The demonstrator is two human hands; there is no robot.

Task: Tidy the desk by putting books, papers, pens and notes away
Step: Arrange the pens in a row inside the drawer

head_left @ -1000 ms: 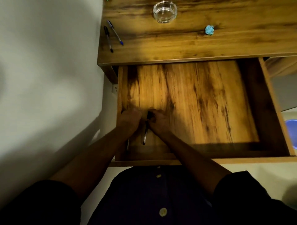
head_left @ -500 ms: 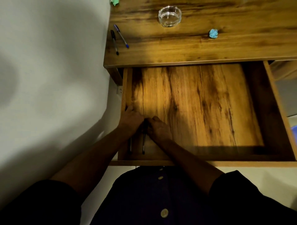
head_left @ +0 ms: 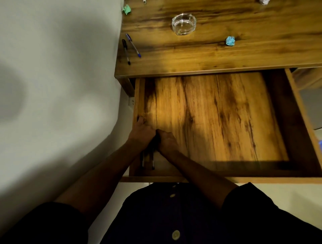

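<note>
Where the open drawer (head_left: 294,122) meets its near-left corner, two hands sit knuckle to knuckle over a small bunch of pens. The left hand (head_left: 142,133) is curled against the drawer's left wall, and the right hand (head_left: 166,141) presses in just beside it, fingers folded down; whether either one actually grips a pen cannot be told, since the fists hide the upper ends. Below the hands, two drawer pens (head_left: 148,161) show as slim dark shafts, side by side, long axes running front to back, their lower tips pointing toward the drawer's near edge. The remaining drawer floor shows only bare wood grain.

On the desk (head_left: 244,57), near its left edge, lie two more pens: a black pen (head_left: 126,51) and a blue pen (head_left: 133,45), close together, angled slightly apart, tips aimed toward the desk's near edge. A glass ashtray (head_left: 183,24) stands further back, mid-desk. Three crumpled notes are scattered: a blue one (head_left: 230,41) right of the ashtray, a green one (head_left: 127,9) at the far-left edge, and a white one (head_left: 264,1) cut off at the top.
</note>
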